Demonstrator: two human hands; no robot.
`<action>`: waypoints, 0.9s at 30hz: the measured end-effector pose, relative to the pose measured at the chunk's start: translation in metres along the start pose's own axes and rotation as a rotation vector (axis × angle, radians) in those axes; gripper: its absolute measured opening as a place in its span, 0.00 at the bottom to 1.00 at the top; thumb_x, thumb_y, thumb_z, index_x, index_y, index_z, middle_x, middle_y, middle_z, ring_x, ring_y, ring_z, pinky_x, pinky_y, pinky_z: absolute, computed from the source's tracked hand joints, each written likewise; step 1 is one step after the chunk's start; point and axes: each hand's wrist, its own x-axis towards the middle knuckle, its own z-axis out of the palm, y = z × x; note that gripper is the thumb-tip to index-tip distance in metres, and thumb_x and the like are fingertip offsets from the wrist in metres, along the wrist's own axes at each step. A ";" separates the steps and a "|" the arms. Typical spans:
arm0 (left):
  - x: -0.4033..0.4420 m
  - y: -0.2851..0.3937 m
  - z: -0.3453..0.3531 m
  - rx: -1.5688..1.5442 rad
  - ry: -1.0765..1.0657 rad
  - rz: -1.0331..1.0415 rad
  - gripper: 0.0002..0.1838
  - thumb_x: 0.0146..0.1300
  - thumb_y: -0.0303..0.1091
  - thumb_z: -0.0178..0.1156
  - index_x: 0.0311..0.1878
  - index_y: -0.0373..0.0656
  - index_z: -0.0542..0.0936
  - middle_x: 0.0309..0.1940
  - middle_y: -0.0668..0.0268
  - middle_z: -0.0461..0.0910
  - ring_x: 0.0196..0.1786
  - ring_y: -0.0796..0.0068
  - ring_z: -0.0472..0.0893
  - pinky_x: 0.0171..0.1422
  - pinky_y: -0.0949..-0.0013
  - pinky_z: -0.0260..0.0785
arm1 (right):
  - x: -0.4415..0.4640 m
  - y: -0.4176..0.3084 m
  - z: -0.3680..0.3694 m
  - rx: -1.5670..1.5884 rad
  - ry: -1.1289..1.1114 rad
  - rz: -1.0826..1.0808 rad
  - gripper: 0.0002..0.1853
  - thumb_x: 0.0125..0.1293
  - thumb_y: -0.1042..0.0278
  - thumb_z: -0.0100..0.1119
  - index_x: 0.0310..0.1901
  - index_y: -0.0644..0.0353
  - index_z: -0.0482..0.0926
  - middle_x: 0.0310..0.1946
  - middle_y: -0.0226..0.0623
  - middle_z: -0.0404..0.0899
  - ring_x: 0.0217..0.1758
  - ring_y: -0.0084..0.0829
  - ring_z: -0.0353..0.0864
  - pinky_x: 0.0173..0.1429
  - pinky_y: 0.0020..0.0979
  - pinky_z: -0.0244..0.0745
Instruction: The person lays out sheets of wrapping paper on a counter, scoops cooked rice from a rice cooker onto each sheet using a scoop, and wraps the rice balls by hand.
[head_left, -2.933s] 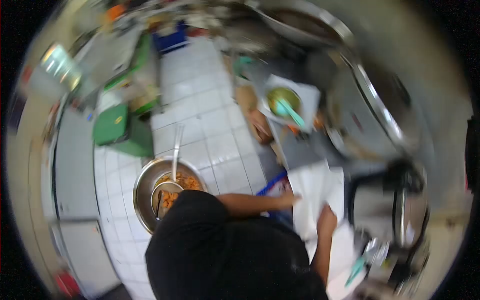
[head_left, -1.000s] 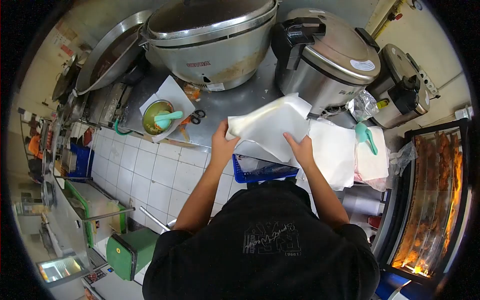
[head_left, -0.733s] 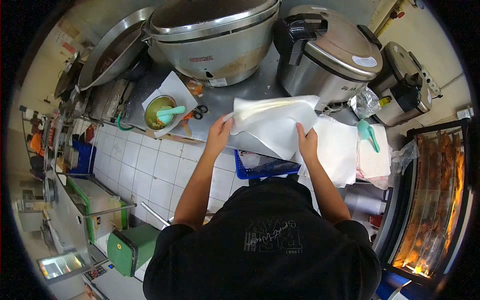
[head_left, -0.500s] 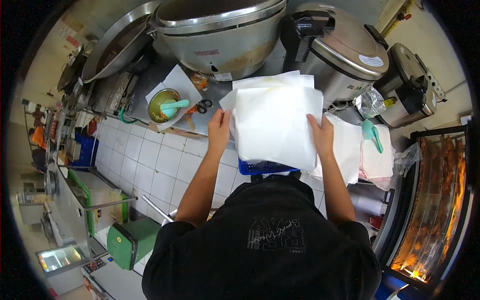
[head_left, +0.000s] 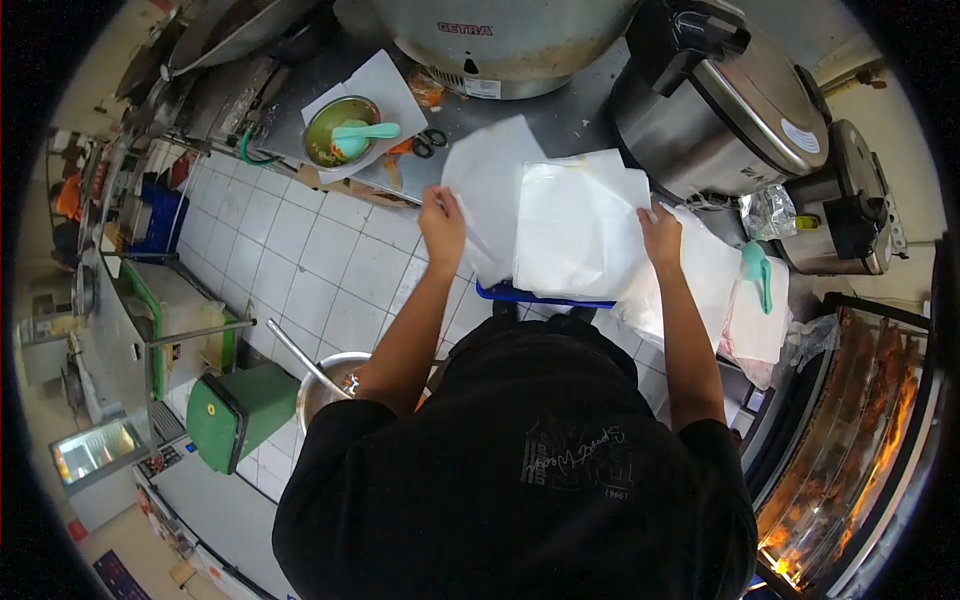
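Note:
My left hand (head_left: 442, 228) pinches the left edge of a loose white sheet (head_left: 492, 190), which slants away from the rest. A stack of white paper sheets (head_left: 575, 228) hangs over the counter's front edge, and my right hand (head_left: 660, 236) grips its right edge. The loose sheet partly overlaps the stack's left side. More white sheets (head_left: 708, 280) lie to the right of my right hand. Farther right, a turquoise scoop (head_left: 758, 272) rests on another pile of sheets.
A metal bowl (head_left: 322, 135) with a turquoise spoon sits on paper at the counter's left, beside black scissors (head_left: 430, 143). Large cookers (head_left: 715, 120) line the back. A lit roaster (head_left: 845, 440) stands right. Behind are a green bin (head_left: 235, 415) and a bowl (head_left: 312, 400) on the floor.
The sheets have turned from tilted to facing up, and one sheet has come apart leftward with my left hand. The view has shifted, with the counter higher and the floor bowl showing again.

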 end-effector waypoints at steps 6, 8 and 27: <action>0.045 0.122 -0.060 0.064 -0.185 0.481 0.04 0.71 0.26 0.53 0.44 0.35 0.73 0.28 0.52 0.78 0.30 0.55 0.79 0.36 0.59 0.70 | 0.020 0.019 0.015 0.081 -0.083 -0.126 0.21 0.66 0.60 0.64 0.52 0.70 0.81 0.48 0.59 0.82 0.53 0.54 0.82 0.57 0.43 0.77; 0.058 0.157 -0.078 0.129 -0.183 0.571 0.04 0.71 0.25 0.53 0.44 0.36 0.73 0.28 0.54 0.78 0.29 0.59 0.77 0.36 0.62 0.70 | 0.037 0.007 0.020 0.071 -0.150 -0.144 0.22 0.66 0.60 0.64 0.54 0.71 0.80 0.50 0.59 0.82 0.55 0.53 0.82 0.59 0.42 0.76; 0.093 0.251 0.052 -0.064 -1.080 0.378 0.12 0.77 0.39 0.50 0.45 0.40 0.75 0.29 0.70 0.73 0.34 0.79 0.70 0.42 0.71 0.66 | -0.097 0.003 -0.020 0.733 0.227 0.419 0.23 0.78 0.53 0.49 0.64 0.62 0.72 0.55 0.42 0.79 0.50 0.35 0.80 0.58 0.36 0.75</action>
